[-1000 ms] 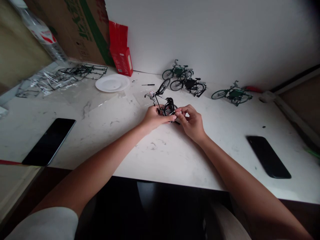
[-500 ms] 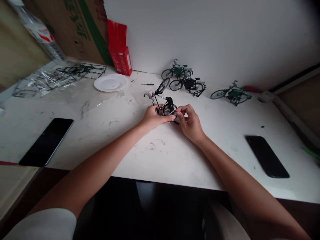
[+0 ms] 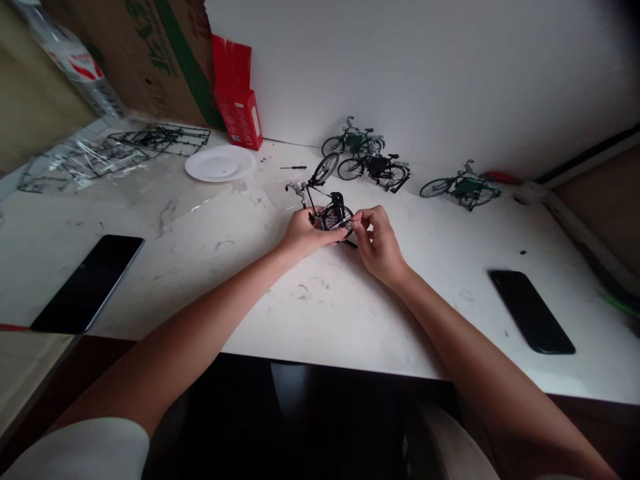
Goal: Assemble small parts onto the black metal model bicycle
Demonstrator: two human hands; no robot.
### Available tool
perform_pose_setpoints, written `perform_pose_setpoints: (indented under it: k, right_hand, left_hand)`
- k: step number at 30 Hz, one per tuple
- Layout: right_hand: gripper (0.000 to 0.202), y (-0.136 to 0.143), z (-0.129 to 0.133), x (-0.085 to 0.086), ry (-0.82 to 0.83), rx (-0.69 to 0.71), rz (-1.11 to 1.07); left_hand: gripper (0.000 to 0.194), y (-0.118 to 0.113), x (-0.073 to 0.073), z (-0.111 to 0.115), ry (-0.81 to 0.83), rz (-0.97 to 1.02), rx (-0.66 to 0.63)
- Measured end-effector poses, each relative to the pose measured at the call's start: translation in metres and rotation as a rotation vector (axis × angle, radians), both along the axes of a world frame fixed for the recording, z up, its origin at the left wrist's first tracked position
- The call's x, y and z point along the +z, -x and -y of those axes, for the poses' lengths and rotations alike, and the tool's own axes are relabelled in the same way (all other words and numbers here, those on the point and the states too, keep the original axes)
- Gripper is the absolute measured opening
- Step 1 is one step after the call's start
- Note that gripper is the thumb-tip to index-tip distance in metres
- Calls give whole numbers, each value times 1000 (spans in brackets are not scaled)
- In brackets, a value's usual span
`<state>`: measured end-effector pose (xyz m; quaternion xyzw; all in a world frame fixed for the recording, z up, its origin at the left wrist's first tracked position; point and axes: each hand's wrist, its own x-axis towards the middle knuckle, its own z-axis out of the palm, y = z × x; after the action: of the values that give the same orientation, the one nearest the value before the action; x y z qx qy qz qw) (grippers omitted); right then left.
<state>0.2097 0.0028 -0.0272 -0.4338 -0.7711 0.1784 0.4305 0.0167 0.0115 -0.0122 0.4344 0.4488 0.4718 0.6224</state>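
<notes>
A small black model bicycle (image 3: 325,197) stands tilted on the white marbled table (image 3: 330,307), its front wheel raised toward the wall. My left hand (image 3: 305,235) grips the bicycle at its rear wheel from the left. My right hand (image 3: 379,243) pinches a small part at the rear wheel from the right; the part itself is too small to make out. Both hands meet at the wheel, fingertips almost touching.
Three finished model bicycles (image 3: 353,143) (image 3: 377,170) (image 3: 463,188) stand by the wall. A white plate (image 3: 220,163), red box (image 3: 240,110), small screwdriver (image 3: 294,167) and plastic part frames (image 3: 150,140) lie back left. Black phones (image 3: 87,281) (image 3: 531,310) lie at either side.
The view has shifted slightly. My hands stay at the rear wheel, the right fingers adjusting their pinch a little.
</notes>
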Motion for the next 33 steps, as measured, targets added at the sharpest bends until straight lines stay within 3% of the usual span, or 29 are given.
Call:
perform_pose_setpoints:
  k: [13, 27, 33]
  right_hand:
    - [9, 1, 0, 3, -111, -30, 9]
    - [3, 3, 3, 6, -129, -46, -8]
    - [4, 1, 1, 5, -122, -53, -13]
  left_hand:
    - [54, -2, -5, 4, -1, 204, -54]
    - [51, -2, -2, 5, -12, 177, -54]
    - [56, -3, -9, 2, -116, 139, -69]
